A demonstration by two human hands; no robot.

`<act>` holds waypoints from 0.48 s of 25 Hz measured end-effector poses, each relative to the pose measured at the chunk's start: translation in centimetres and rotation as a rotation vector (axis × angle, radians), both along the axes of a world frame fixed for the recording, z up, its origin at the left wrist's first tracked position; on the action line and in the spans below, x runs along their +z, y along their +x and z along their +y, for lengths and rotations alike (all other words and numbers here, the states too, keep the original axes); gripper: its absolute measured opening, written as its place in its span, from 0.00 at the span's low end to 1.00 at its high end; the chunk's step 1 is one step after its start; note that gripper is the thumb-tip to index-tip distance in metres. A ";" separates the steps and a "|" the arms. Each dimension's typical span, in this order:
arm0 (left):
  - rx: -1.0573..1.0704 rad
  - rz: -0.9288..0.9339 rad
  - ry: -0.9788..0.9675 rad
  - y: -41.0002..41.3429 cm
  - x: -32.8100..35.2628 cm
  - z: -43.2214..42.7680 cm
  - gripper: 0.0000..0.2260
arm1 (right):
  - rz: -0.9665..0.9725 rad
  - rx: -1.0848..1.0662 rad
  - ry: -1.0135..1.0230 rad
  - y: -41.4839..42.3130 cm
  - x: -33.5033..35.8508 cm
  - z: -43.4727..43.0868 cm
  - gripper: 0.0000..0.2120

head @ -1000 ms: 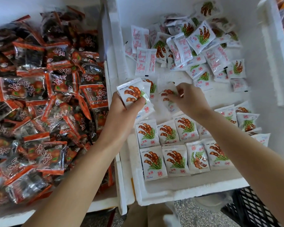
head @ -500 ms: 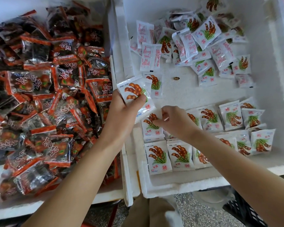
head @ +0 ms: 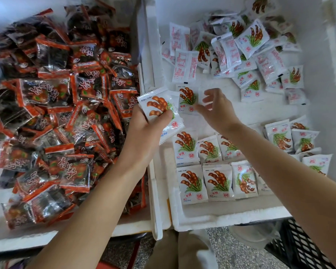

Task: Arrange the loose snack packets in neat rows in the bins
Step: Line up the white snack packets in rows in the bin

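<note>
the left grip [head: 144, 131] curls round a small stack of white packets [head: 156, 103], thumb across the top one, at the left wall of the white foam bin [head: 231, 218]. the right grip [head: 217, 111], blurred, hovers with fingers spread and nothing in it, just beside a single packet [head: 187, 100] lying flat on the bin floor. two neat rows [head: 202, 171] line the near edge; a loose heap [head: 241, 51] fills the far end. the neighbouring bin [head: 27, 239] holds red-and-clear packets [head: 56, 113].

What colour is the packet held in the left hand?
The packet is white with orange-brown pods; head view.
</note>
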State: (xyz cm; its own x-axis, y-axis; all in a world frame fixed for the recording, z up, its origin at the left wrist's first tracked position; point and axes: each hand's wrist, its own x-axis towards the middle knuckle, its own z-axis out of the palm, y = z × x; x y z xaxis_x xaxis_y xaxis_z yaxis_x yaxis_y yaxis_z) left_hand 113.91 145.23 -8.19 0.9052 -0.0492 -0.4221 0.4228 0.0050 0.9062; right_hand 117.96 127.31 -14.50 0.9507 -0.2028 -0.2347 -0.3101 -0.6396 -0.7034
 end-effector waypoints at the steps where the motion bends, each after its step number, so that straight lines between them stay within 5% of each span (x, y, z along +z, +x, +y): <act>1: -0.004 -0.005 0.004 0.0 0.1 0.0 0.13 | 0.043 -0.056 0.063 0.7 -0.3 0.3 0.24; 8: -0.010 -0.005 0.022 0.1 0.4 -0.1 0.12 | 0.132 -0.153 0.142 2.9 -0.7 2.3 0.10; 12: -0.028 0.007 0.020 0.1 0.3 -0.5 0.12 | 0.026 -0.233 0.221 2.1 0.6 0.1 0.06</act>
State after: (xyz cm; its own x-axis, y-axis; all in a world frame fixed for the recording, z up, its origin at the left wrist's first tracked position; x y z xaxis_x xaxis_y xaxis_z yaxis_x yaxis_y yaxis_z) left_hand 113.98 144.71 -7.87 0.9007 -0.0663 -0.4294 0.4287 -0.0255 0.9031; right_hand 120.05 127.42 -13.95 0.8776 -0.3562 -0.3207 -0.4500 -0.3817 -0.8074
